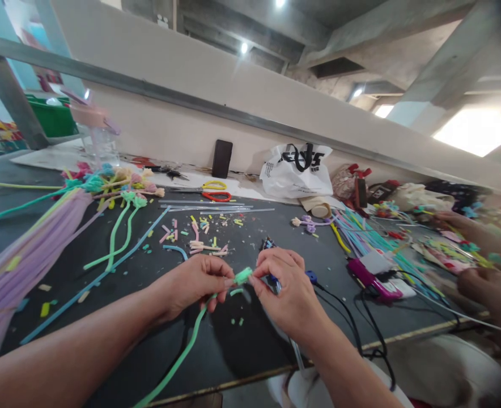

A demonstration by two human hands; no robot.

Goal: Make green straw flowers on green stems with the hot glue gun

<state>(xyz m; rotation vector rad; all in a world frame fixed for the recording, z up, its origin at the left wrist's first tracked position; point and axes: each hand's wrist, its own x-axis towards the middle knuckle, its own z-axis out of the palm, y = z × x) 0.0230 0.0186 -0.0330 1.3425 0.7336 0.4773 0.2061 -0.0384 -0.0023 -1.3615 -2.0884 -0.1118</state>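
My left hand (206,281), its thumb and fingers closed, pinches a green chenille stem (194,331) that trails down past the table's front edge. At its upper end is a small thick green tuft (242,276), between my two hands. My right hand (288,288) is closed, with thumb and fingertips at the tuft's right end. Beneath the right hand show bits of something blue and a clear stick (295,352); the hand mostly hides them. Small green offcuts (237,322) lie on the dark table just below.
Lilac chenille stems (42,249) and finished flower pieces lie left. Scissors (212,188), clear sticks (216,207), a phone (222,158) and a white bag (298,173) are behind. A magenta device (372,280) with black cords lies right, near another person's hands (480,283).
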